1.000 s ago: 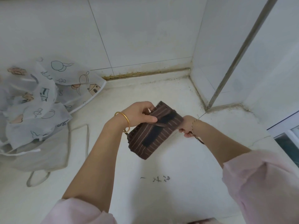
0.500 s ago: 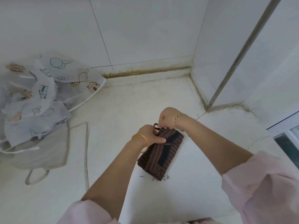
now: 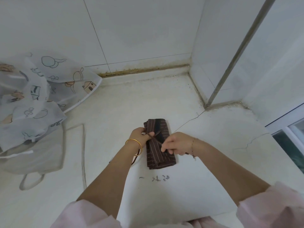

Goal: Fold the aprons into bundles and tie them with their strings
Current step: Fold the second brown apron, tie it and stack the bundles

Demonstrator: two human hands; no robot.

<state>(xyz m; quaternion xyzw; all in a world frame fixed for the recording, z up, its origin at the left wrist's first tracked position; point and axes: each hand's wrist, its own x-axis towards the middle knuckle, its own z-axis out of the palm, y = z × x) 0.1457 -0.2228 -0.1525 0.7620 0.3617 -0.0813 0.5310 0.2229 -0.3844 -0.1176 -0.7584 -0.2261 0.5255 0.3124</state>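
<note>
Head view: looking down at two bare forearms in pushed-up pale pink sleeves [image 3: 271, 209], working over a white counter [image 3: 205, 170]
Landmark: a folded brown striped apron [image 3: 155, 153], a long narrow bundle lying flat on the counter, its short ends pointing toward and away from the person
String: a thin brown string [image 3: 156, 139] crosses the bundle's middle; one loose end trails off the bundle's left side, under the left wrist
Left hand [image 3: 141, 135]: at the bundle's left edge, fingers curled, pinching the string against the fabric; a gold bangle [image 3: 134, 143] sits on the wrist
Right hand [image 3: 176, 143]: resting on the bundle's right half, fingers curled, pinching the other part of the string; a fine bracelet [image 3: 192, 146] circles the wrist
Printed aprons [image 3: 32, 96]: a loose heap of white cloth with small cartoon drawings, well to the left of the bundle and further back
Plain apron [image 3: 32, 155]: a sheer pale one with long ties, left of the bundle, partly under the heap
Marks [image 3: 156, 177]: a few small dark scribbles on the counter, just nearer the person than the bundle
Tiled wall [image 3: 139, 30]: white, behind the bundle, with grimy grout along its base
Window frame [image 3: 287, 125]: far right of the bundle
</note>
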